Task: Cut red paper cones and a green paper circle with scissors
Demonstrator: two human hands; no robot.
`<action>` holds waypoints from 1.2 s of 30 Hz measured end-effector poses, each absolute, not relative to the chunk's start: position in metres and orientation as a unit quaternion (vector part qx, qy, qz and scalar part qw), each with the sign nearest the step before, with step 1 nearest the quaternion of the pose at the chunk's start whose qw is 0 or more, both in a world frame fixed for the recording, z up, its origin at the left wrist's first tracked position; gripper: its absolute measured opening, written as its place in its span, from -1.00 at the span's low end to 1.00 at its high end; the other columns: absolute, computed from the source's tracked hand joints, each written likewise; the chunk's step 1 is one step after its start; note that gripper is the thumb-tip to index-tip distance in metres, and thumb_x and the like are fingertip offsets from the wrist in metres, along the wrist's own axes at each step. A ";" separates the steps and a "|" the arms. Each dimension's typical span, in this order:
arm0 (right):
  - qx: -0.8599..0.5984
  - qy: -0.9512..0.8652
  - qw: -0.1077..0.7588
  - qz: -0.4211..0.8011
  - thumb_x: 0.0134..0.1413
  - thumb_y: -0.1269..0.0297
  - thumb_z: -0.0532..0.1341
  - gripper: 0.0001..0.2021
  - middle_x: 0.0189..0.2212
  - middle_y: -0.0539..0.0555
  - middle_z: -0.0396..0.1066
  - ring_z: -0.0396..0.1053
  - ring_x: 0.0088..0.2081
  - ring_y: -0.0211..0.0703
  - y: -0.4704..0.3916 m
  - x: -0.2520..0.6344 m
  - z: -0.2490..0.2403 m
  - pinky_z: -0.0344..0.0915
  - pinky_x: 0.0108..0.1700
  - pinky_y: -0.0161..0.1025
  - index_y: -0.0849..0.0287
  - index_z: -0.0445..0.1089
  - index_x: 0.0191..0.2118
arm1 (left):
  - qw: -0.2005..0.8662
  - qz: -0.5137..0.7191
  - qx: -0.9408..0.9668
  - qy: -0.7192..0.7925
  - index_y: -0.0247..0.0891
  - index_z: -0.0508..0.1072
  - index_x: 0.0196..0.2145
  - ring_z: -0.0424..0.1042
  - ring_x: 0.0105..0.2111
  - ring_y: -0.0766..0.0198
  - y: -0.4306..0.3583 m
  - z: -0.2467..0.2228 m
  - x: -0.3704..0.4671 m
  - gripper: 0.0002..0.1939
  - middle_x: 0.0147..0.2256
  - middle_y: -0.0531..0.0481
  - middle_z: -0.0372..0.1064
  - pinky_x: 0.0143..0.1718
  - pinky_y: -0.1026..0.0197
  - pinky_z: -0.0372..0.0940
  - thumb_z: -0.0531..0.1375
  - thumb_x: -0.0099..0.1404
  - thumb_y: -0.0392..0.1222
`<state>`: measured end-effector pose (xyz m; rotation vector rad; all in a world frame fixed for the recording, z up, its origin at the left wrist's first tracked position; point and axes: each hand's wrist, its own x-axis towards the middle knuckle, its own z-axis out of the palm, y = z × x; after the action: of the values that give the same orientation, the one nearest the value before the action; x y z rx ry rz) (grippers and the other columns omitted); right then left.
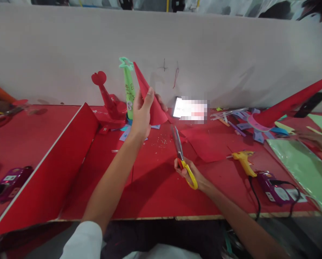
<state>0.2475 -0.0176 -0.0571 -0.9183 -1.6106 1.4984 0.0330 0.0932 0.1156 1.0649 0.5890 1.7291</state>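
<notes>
My left hand [143, 111] is closed around a red paper cone [156, 109], its tip pointing up and to the left. Some fingers show behind the cone's right side. Lower and to the right, my right hand [189, 172] grips scissors [178, 145] with yellow and red handles, blades pointing up toward the cone's lower edge but apart from it. The blades look nearly together. Just behind my left hand stands a green cone [129, 86] with writing and a pale green star outline on top. A red sheet [206, 144] lies right of the scissors.
A red cone topped by a heart [104, 90] stands behind a red divider [50, 165]. Rightward are a lit phone [186, 108], a yellow glue gun [244, 162], a purple power box [276, 187] and a green sheet [301, 169]. Other people's hands show at both sides.
</notes>
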 end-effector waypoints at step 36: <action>-0.462 -0.643 0.364 0.491 0.00 -0.63 0.28 -0.25 -0.57 -0.05 0.24 0.15 -0.53 -0.26 -0.017 0.252 -0.038 0.13 -0.52 -0.30 0.10 0.34 -0.40 | 0.481 0.729 0.446 0.194 -0.04 0.39 -0.17 0.67 -0.33 0.10 0.090 0.096 0.072 -0.53 -0.35 0.06 0.53 -0.49 0.20 0.43 0.47 0.34 0.28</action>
<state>0.2522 -0.0171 -0.0384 -1.1890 -1.6546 1.2625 0.0723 0.0898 0.0959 1.0883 0.4740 1.7784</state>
